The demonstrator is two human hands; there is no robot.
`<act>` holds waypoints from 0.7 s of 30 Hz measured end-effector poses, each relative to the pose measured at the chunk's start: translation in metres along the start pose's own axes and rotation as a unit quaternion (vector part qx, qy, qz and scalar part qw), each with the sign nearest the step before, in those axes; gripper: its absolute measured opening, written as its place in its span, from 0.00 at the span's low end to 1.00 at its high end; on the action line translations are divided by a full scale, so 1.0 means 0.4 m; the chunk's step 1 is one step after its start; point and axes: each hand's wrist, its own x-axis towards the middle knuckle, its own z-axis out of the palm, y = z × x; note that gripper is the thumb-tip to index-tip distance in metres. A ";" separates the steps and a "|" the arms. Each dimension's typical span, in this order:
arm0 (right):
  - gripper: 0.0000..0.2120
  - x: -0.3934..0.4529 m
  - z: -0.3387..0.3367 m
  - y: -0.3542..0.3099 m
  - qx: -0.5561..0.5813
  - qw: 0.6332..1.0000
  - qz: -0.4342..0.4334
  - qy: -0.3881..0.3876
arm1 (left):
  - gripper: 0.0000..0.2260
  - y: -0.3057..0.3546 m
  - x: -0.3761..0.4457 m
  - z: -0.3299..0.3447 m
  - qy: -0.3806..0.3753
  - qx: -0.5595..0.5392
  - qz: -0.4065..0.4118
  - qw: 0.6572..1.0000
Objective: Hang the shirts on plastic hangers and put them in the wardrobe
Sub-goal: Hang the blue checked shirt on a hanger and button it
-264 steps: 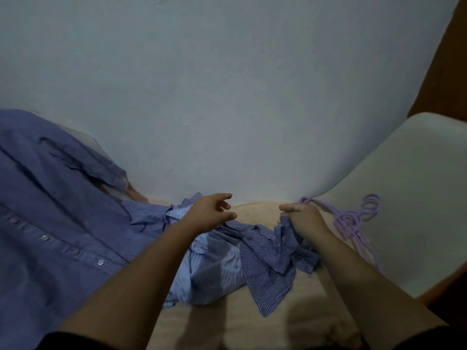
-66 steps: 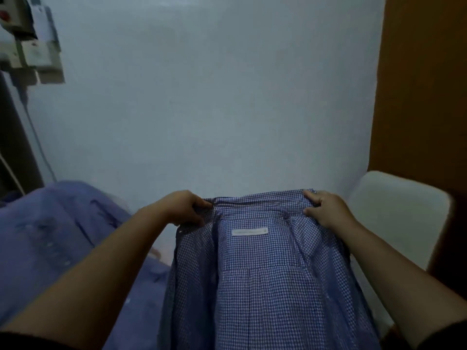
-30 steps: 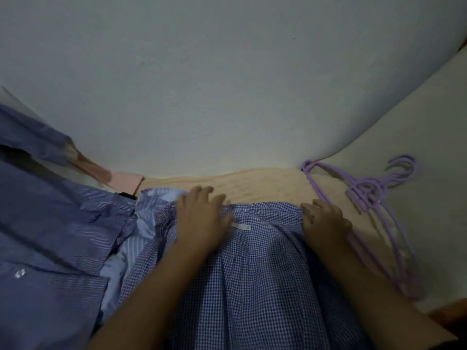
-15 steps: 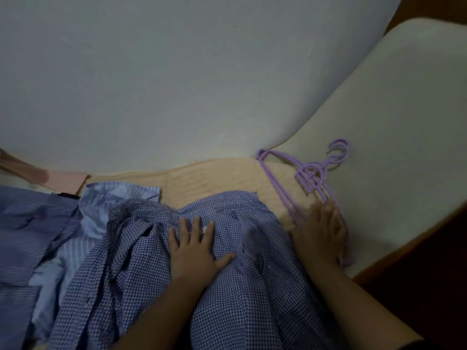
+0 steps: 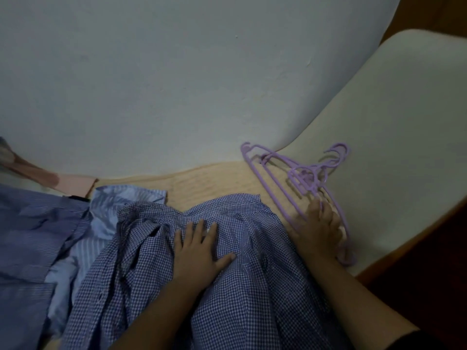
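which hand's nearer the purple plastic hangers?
Right. The right hand lies on the purple plastic hangers, fingers touching them. The left hand rests flat on the blue checked shirt, apart from them.

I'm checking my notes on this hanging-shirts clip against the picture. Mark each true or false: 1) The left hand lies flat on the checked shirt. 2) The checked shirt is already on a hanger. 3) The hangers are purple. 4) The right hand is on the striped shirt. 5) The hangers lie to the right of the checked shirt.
1) True: the left hand rests, fingers spread, on the checked shirt.
2) False: it lies spread on the surface, no hanger in it.
3) True: the hangers are purple.
4) False: the right hand touches the hangers; the striped shirt is far left.
5) True.
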 end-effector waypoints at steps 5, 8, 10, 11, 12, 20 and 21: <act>0.54 -0.028 -0.043 -0.056 0.080 0.994 -0.044 -0.059 | 0.47 -0.047 -0.042 -0.086 0.068 -0.076 0.030 0.994; 0.55 -0.054 -0.068 -0.093 0.113 0.985 -0.091 -0.088 | 0.34 -0.099 -0.061 -0.138 0.160 -0.104 -0.021 0.981; 0.56 -0.069 -0.086 -0.118 0.109 0.979 -0.130 -0.115 | 0.30 -0.139 -0.072 -0.171 0.212 -0.123 -0.079 0.966; 0.55 -0.075 -0.094 -0.127 0.102 0.975 -0.148 -0.131 | 0.29 -0.159 -0.076 -0.183 0.224 -0.139 -0.114 0.958; 0.55 -0.079 -0.099 -0.134 0.093 0.971 -0.163 -0.147 | 0.28 -0.174 -0.082 -0.197 0.228 -0.152 -0.150 0.950; 0.53 -0.082 -0.109 -0.130 -0.008 0.959 -0.194 -0.209 | 0.27 -0.242 -0.071 -0.258 0.128 -0.385 -0.215 0.889; 0.53 -0.082 -0.109 -0.124 -0.012 0.958 -0.194 -0.213 | 0.24 -0.237 -0.069 -0.265 0.111 -0.391 -0.210 0.889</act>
